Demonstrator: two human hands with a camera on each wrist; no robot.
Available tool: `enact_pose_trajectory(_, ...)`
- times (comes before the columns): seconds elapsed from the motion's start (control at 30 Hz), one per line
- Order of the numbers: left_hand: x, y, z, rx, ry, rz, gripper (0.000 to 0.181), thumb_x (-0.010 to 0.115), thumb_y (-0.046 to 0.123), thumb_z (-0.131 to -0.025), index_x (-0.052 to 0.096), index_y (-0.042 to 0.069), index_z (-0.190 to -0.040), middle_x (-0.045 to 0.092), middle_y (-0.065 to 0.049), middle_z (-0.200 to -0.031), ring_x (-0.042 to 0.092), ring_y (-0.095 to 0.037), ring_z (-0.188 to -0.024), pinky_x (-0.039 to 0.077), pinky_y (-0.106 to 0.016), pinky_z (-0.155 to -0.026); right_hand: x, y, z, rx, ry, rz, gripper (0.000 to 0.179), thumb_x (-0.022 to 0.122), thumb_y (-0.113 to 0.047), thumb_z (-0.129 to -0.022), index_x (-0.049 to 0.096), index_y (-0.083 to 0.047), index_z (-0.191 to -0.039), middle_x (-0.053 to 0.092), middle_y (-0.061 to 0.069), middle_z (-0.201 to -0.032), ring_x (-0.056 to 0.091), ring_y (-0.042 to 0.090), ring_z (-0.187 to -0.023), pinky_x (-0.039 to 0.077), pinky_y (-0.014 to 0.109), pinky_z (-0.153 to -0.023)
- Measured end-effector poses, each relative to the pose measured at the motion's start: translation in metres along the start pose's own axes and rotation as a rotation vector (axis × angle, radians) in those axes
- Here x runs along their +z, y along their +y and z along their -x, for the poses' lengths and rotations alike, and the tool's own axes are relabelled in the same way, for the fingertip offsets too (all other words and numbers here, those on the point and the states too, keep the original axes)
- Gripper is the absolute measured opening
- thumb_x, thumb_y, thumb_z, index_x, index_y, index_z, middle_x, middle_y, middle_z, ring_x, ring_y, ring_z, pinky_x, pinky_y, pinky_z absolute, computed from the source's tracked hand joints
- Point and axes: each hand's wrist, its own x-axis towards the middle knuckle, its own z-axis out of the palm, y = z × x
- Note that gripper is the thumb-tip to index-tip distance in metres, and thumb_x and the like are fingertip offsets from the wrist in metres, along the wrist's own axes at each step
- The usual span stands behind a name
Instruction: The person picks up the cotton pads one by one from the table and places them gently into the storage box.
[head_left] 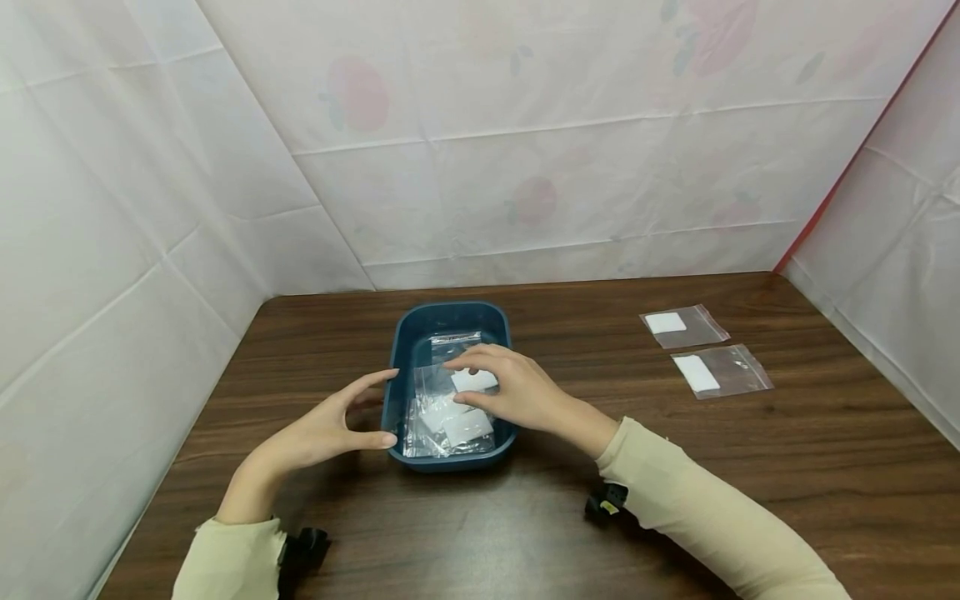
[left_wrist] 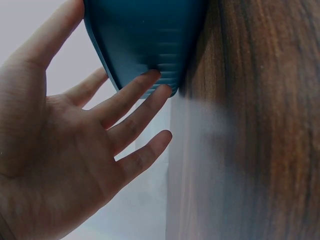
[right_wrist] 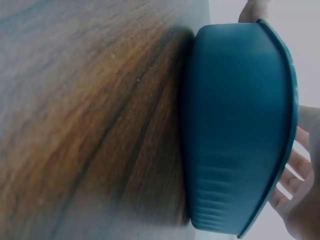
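Observation:
A dark blue plastic bin [head_left: 452, 464] stands on the wooden table with several clear zip bags [head_left: 429, 382] inside, each type showing white pieces [head_left: 468, 427]. At the bin's left rim is my left hand [head_left: 318, 432], thumb and index fingertip touching the edge. In the left wrist view, the fingers [left_wrist: 134, 124] spread apart alongside the bin's outer wall [left_wrist: 145, 37]. My right hand [head_left: 521, 390] hovers over the bin's right side, thumb and fingers apart in a loose curve above the bags, with nothing visible between them. It partly covers the bin's contents.
Two clear zip bags lie on the table at the right: a farther bag [head_left: 693, 335] and a nearer bag [head_left: 735, 372], each with a white piece in it. White patterned sheets [head_left: 480, 192] hang behind the table and along both sides.

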Motion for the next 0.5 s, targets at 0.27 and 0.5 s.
enact_pose_trajectory(0.27,0.000,0.001,0.001,-0.004,-0.002,0.011,0.085,0.076,0.030,-0.089,0.025,0.019,-0.157,0.030,-0.016,-0.156,0.030,-0.043,-0.140,0.032,-0.067,-0.103,-0.017,-0.003,0.010,0.010,0.040,0.004,0.041,0.077,-0.020,-0.089,0.067,-0.013,-0.128,0.064,0.000,-0.121,0.060,0.016,-0.100,0.054,0.043,-0.080)
enact_pose_trajectory(0.5,0.001,0.001,0.001,0.001,-0.001,0.014,0.085,0.076,0.030,-0.089,0.024,0.019,-0.157,0.027,-0.016,-0.158,0.028,-0.044,-0.141,0.031,-0.068,-0.104,-0.032,-0.003,0.018,0.012,0.055,0.026,0.041,0.076,-0.021,-0.090,0.066,-0.014,-0.129,0.064,0.000,-0.120,0.057,0.011,-0.099,0.052,0.043,-0.079)
